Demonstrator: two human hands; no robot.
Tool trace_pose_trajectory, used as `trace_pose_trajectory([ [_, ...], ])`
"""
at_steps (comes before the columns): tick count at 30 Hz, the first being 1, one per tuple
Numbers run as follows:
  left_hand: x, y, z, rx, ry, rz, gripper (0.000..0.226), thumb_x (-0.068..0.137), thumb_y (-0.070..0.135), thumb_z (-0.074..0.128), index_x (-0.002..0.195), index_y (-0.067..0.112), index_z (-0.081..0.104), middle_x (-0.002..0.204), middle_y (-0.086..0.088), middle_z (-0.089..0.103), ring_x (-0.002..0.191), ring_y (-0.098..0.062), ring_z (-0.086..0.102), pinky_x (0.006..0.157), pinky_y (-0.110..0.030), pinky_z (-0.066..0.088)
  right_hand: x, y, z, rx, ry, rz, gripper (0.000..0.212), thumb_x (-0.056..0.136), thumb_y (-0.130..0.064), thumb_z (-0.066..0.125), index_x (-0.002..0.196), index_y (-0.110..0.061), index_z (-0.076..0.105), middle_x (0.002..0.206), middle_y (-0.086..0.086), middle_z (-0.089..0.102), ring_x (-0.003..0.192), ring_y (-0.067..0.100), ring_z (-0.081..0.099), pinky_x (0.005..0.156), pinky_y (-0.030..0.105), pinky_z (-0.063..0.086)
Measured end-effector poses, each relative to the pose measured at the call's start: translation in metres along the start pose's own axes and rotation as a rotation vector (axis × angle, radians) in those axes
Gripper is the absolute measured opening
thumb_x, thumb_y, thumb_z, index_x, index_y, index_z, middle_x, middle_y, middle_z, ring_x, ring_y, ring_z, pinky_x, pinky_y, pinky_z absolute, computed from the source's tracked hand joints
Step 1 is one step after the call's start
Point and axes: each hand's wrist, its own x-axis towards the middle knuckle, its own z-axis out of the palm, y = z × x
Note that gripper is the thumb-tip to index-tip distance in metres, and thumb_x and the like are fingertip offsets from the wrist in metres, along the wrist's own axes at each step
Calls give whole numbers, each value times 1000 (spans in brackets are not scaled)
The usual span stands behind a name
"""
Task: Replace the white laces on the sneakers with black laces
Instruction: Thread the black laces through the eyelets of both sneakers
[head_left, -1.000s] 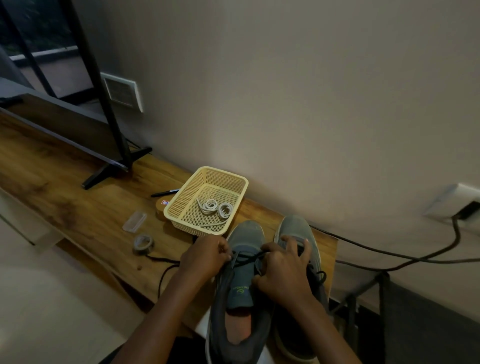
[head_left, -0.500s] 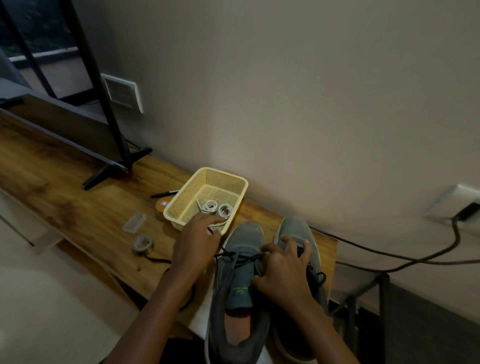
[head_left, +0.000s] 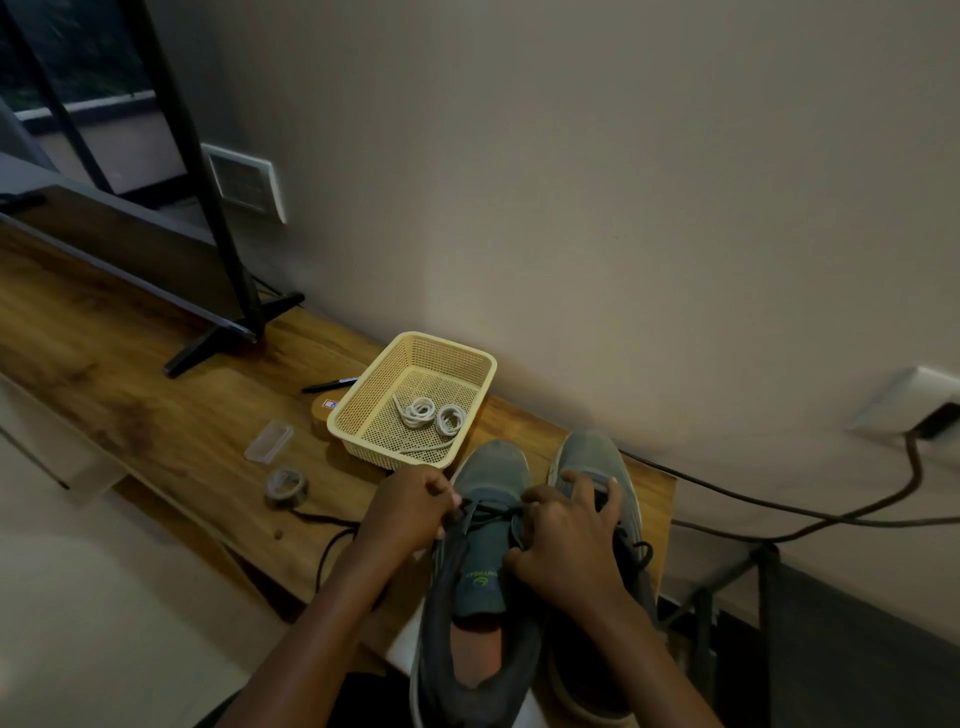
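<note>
Two sneakers (head_left: 524, 545), two hands (head_left: 410, 512), two coiled white laces (head_left: 434, 415).

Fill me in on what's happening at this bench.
A person is relacing a pair of grey sneakers on a wooden bench. The left hand pinches a black lace at the left sneaker's eyelets, and the right hand rests across both shoes, its fingers at the same lace. The white laces lie coiled in the yellow basket just behind. Only the lowest eyelets look threaded.
</note>
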Motion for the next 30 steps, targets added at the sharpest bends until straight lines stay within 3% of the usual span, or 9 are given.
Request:
trace_pose_trajectory([
  [3,0,5,-5,-76,12,-58,26,94,7,49,70,15,54,69,0,70,41,1,51,48,-19,40,0,0,0,7,-2,-3,40,79,-39,59,111,-16,64,139,-9,46,140,25,11,109,56,-10],
  [7,-5,14,-7,-197,-11,-148,32,96,1,38,66,5,46,87,-21,71,26,-2,44,32,-14,30,0,-2,-1,17,-5,-5,35,78,-37,59,105,-15,65,137,-10,47,140,25,12,110,56,-10],
  [15,-9,18,-9,-238,-45,-180,29,94,-1,45,65,6,43,94,-28,69,26,-8,36,38,-20,30,-2,-5,-4,21,-23,-4,32,79,-36,59,102,-15,65,135,-9,49,140,26,12,109,57,-12],
  [19,-5,13,-6,-170,-21,-108,18,96,9,44,79,9,49,79,-7,72,36,-11,47,40,-21,38,-1,-4,-2,40,-11,-3,28,82,-41,56,86,-16,66,131,-11,52,140,25,15,107,55,-15],
  [22,-1,8,-6,-56,21,-18,18,91,14,57,74,18,59,77,1,68,58,-9,58,48,-18,45,3,-5,-4,112,56,45,30,88,-47,51,73,-22,58,123,-12,57,136,21,22,108,53,-13],
  [26,1,2,-12,30,-25,-4,23,88,13,62,67,24,61,78,3,66,80,-13,63,74,-30,51,7,-13,-10,139,129,10,18,89,-32,52,101,-24,64,117,-8,55,124,22,33,111,53,-4],
  [28,1,-2,-16,85,-83,-18,28,87,8,62,64,24,62,74,6,65,76,-9,61,71,-24,49,7,-21,-8,123,109,-75,27,89,-26,53,113,-29,63,118,-5,52,120,23,32,110,53,-3],
  [30,0,-6,-21,94,-117,-42,31,86,6,63,61,24,63,69,10,63,68,-3,57,62,-17,45,7,-28,-6,113,102,-143,27,89,-23,53,112,-31,66,114,-3,53,118,26,33,109,54,-2],
])
